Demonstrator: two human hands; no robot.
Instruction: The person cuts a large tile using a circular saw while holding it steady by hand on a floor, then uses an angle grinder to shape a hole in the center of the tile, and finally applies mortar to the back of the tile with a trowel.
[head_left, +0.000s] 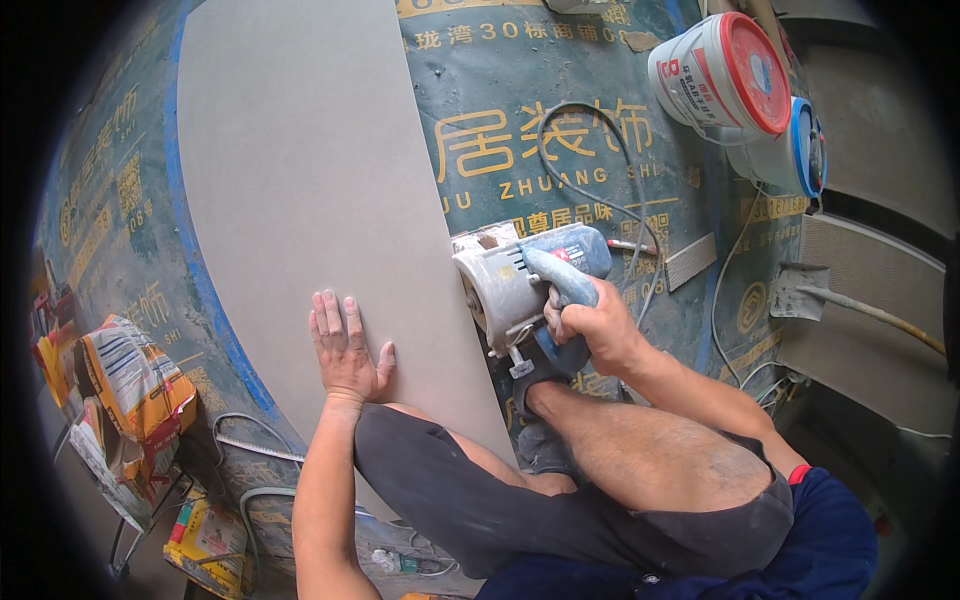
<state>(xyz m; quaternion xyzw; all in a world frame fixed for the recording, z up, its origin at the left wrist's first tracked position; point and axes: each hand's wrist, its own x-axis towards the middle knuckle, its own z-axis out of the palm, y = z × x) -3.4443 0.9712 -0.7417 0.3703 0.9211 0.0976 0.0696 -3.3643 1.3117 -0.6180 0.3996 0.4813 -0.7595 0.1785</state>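
Note:
My left hand [345,345] lies flat, fingers spread, on a long grey tile slab [300,150]. In my right hand [600,325] is the blue handle of a dusty power cutter [500,285] with a grey metal blade guard. The cutter sits against the slab's right edge, beside my shoe. Its guard and base hide most of the blade. A dark power cord [590,190] loops away from the machine across the floor. My bent knee rests over the near part of the slab.
A green protective sheet [480,90] covers the floor. White buckets with a red lid [755,75] and a blue lid [808,148] stand far right. Near them lie a notched trowel [692,262] and a shovel [800,292]. Torn bags [140,375] and a yellow bucket [207,545] are at left.

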